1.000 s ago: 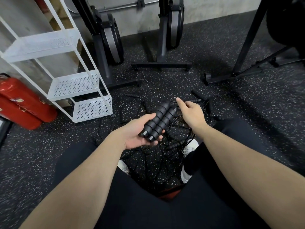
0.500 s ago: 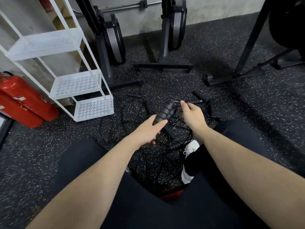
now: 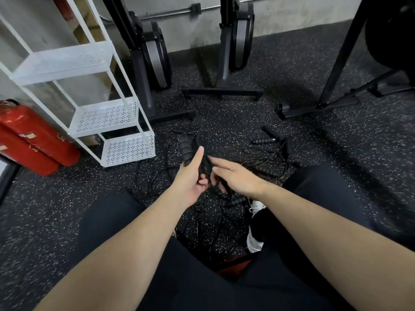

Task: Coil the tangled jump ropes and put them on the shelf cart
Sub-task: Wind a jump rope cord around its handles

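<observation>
Head view: left hand (image 3: 190, 182) grips the ribbed handles (image 3: 186, 149) of one jump rope; right hand (image 3: 235, 176), fingers loosely extended, seems to touch its cord. Tangled jump ropes (image 3: 224, 212) cover the floor. Thin, springy cords snag; hold the stiff handles.
</observation>
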The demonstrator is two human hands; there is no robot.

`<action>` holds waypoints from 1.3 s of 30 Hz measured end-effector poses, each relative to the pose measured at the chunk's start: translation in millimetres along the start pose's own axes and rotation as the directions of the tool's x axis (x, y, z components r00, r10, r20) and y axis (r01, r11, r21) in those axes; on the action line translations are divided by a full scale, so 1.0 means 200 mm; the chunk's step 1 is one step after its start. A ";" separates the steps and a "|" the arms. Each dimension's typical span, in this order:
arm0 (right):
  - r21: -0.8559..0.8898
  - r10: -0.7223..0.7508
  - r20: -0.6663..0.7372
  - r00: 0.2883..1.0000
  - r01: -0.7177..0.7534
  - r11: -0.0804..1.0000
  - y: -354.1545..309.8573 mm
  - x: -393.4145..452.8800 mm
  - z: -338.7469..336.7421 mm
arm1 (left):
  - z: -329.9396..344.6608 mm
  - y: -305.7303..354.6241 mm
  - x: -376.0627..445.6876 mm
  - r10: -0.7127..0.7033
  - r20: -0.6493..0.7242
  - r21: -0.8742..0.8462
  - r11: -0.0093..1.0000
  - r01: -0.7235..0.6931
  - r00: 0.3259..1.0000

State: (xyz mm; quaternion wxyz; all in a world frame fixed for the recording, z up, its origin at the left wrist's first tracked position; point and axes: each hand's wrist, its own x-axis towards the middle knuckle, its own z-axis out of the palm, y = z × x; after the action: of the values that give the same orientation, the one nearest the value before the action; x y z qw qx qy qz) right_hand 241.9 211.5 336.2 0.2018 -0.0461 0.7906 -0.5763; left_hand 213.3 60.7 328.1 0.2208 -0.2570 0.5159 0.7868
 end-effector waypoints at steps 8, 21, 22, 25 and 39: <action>-0.258 -0.012 0.149 0.989 0.051 0.965 -0.03 -0.04 0.07 | -0.02 0.01 0.02 0.011 -0.073 -0.013 1.000 -0.012 0.997; -0.087 0.014 0.145 0.989 -0.002 0.996 0.06 -0.04 -0.21 | -0.14 0.20 -0.06 -0.130 0.113 0.044 0.991 0.126 0.985; -0.078 0.006 0.148 0.989 0.006 0.997 0.07 -0.03 -0.22 | -0.16 0.22 -0.06 -0.158 0.159 0.049 0.987 0.152 0.975; -0.149 0.037 0.110 0.993 -0.021 0.989 0.07 -0.03 -0.23 | -0.20 0.24 -0.07 -0.211 0.274 0.075 0.977 0.197 0.938; -0.274 0.213 0.022 0.977 -0.199 0.941 0.08 -0.01 -0.28 | -0.21 0.25 -0.12 -0.213 0.486 0.107 0.977 0.184 0.847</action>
State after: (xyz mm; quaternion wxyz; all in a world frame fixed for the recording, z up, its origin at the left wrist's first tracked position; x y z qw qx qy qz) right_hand 225.6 267.3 336.5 0.2732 -0.0051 0.8567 -0.4375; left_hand 209.0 0.5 364.0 0.4328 -0.0925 0.4347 0.7843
